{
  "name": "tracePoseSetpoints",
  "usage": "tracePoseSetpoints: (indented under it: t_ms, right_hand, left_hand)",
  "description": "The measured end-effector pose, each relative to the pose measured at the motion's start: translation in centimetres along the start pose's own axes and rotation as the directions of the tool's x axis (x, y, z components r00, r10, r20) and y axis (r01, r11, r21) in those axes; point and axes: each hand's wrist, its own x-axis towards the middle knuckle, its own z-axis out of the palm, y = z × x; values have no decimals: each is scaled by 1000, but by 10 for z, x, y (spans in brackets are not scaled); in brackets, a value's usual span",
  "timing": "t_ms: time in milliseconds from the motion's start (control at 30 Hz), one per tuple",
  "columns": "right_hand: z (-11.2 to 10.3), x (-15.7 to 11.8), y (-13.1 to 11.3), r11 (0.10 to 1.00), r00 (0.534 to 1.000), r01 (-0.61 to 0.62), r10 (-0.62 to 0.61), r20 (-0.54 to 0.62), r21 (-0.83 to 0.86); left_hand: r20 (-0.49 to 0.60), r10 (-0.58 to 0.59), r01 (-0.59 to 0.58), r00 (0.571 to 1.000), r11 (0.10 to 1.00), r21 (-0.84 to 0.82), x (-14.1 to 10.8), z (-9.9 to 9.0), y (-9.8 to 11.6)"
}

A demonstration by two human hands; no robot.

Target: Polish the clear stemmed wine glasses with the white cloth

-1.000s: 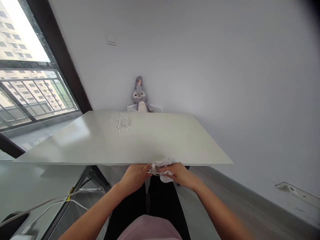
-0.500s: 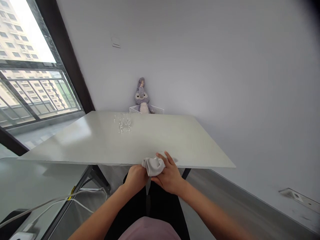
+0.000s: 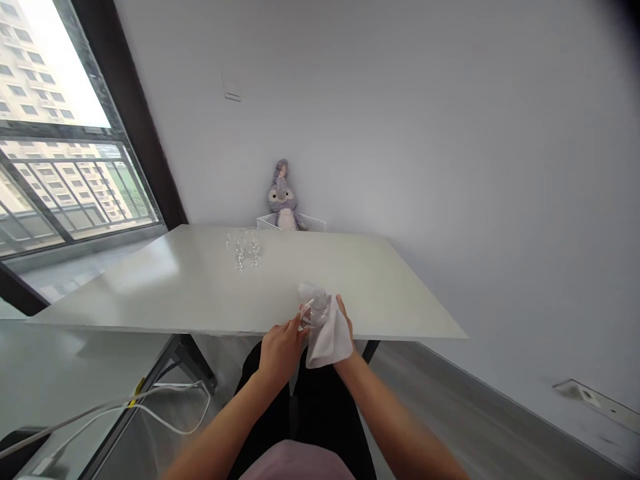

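A clear glass (image 3: 315, 312) is tilted between my hands, just above the table's front edge. My left hand (image 3: 284, 345) has its fingers closed on the near left end of the glass. A white cloth (image 3: 331, 340) is draped over my right hand (image 3: 345, 347) and lies against the glass's right side. Most of the right hand's fingers are hidden under the cloth, which they hold up. Farther back on the table, a few clear stemmed glasses (image 3: 240, 252) stand close together.
The white table (image 3: 210, 300) reaches to the wall. Behind its far edge, a grey plush toy (image 3: 284, 200) sits in a white mesh basket (image 3: 316, 225). At lower left, white cables (image 3: 165, 390) hang by a second table (image 3: 100, 360). A window is at the left.
The cloth, bunched around the glass earlier, has opened out and hangs down over my right hand. The glass now shows between my hands. My right hand has turned beneath the cloth.
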Motion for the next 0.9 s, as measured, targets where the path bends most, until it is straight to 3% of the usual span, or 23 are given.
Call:
tracePoseSetpoints:
  t_ms: [67,133,233,367,533,600,667,767,833,900]
  right_hand:
    - [11,-2,21,993,999,4,-9,41,118]
    - [20,-2,36,994,998,68,-68,-2,86]
    - [30,-2,43,981,976,192,-191,-105,-4]
    - [31,-5,30,950,942,282,-301,-146,-134]
    - [20,-8,14,888,897,330,-401,-186,-321]
    - [17,-8,13,896,909,319,-382,-168,-309]
    - [17,-9,14,930,948,286,-310,-76,-231]
    - [23,-19,19,995,987,85,-77,141,-57]
    - [27,-27,22,991,956,-108,84,281,74]
    - [28,-33,23,962,891,-244,173,419,122]
  left_hand:
    - [46,-118,120,992,992,-41,2,4,6]
    - [86,-185,194,979,976,-103,4,6,9]
    - [78,-95,113,992,953,-281,7,6,7]
    - [-52,46,-64,998,898,-436,7,0,1]
    - [-82,-50,3,995,868,-496,10,-17,-7]
    - [-117,-127,36,985,813,-581,16,-26,-11]
    - [-100,-196,71,975,709,-701,24,-33,-16]
    - [154,-165,210,974,418,-884,38,-39,-18]
    - [310,-85,321,947,226,-920,43,-41,-18]
    - [367,-69,373,928,121,-920,44,-39,-17]
